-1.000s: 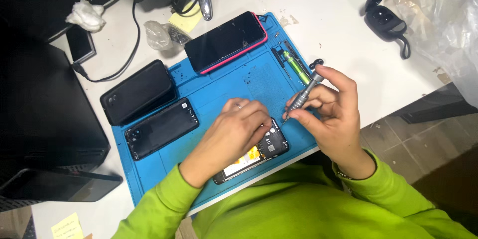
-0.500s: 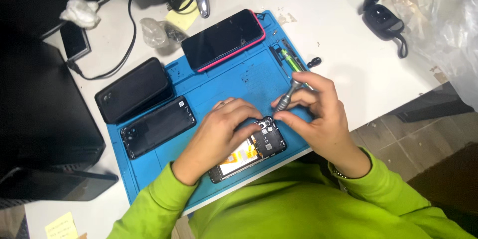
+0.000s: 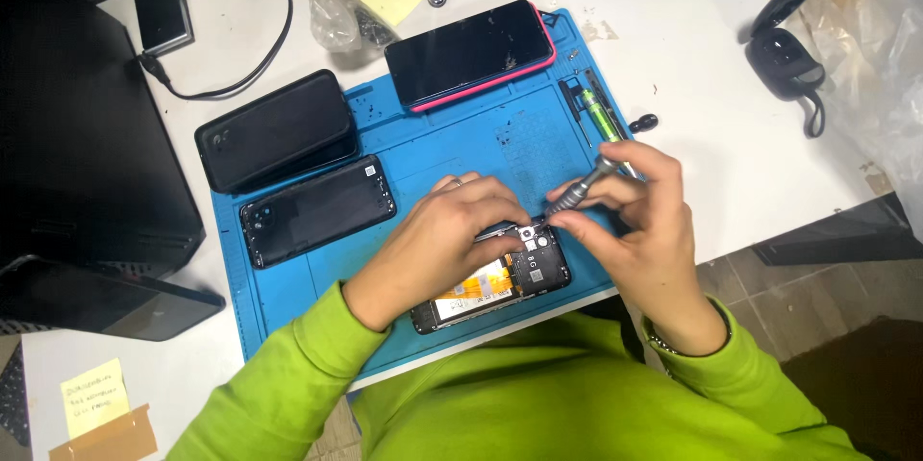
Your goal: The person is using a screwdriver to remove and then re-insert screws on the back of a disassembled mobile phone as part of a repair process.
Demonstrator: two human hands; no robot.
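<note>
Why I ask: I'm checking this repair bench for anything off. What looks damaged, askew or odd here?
The opened phone under the left hand lies with its back off and its insides bare, while the right hand sets a screwdriver to it. The blue mat sits askew on the table. Nothing looks spilled.

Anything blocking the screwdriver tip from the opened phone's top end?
Nothing visible does. The right hand holds the grey metal screwdriver with its tip down at the upper edge of the opened black phone. The left hand rests on the phone just left of the tip, not under it.
</note>
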